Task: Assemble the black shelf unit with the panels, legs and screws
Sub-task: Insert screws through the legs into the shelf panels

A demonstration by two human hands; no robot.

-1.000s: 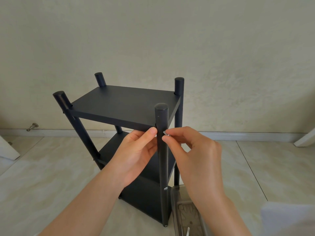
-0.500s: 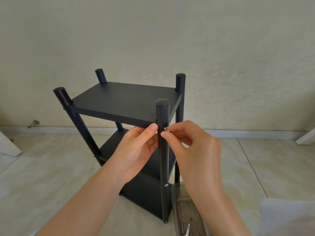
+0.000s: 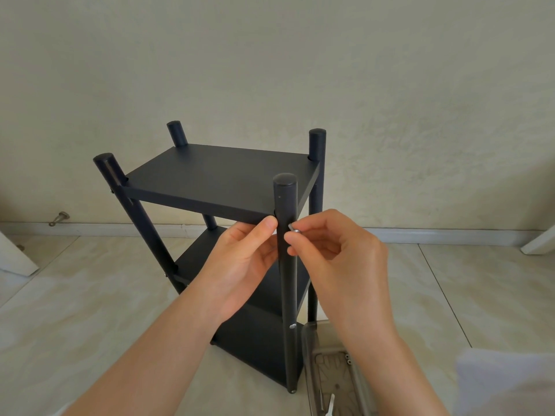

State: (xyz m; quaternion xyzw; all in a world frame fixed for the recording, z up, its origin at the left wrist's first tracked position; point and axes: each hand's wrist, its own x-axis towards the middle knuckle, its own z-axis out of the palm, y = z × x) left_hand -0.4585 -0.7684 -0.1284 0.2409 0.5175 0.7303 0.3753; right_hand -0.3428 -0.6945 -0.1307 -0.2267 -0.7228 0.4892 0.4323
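Note:
The black shelf unit [image 3: 222,178] stands upright on the floor, with three panels between four round legs. My left hand [image 3: 240,265] holds the near right leg [image 3: 285,199] just under the top panel, thumb against the panel's edge. My right hand [image 3: 336,253] pinches a small silver screw [image 3: 292,229] against the right side of that leg, level with the top panel. Another silver screw [image 3: 292,326] sits in the same leg lower down.
A grey plastic tray [image 3: 330,370] with small screws lies on the tiled floor to the right of the shelf's foot. A white object [image 3: 507,382] fills the lower right corner. The wall and baseboard stand close behind; a doorstop [image 3: 60,219] sticks out at the left.
The view has tilted slightly, so the shelf and my hands sit a little higher in the frame. My right hand keeps the screw at the leg, fingers shifted slightly.

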